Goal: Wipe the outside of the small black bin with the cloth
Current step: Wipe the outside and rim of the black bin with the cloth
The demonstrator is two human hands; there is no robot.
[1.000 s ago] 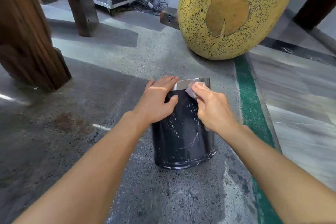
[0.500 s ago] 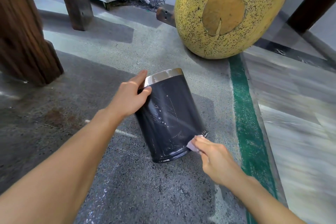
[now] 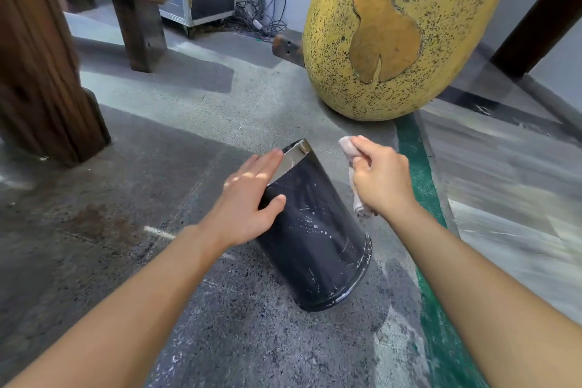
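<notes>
The small black bin (image 3: 315, 230) stands tilted on the concrete floor (image 3: 189, 123). The left hand (image 3: 248, 201) lies spread against its upper left side, thumb across the front. The right hand (image 3: 381, 179), fingers closed round a crumpled pinkish cloth (image 3: 346, 145), is just right of the rim.

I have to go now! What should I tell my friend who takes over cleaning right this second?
Left hand: open, flat against the small black cylindrical bin, steadying it tilted on the grey speckled floor.
Right hand: grip shut on the crumpled pale pink cloth, beside the bin's shiny metal rim, not touching.
Done: cannot tell.
Left: white specks and streaks remain on the near side; keep wiping.
</notes>
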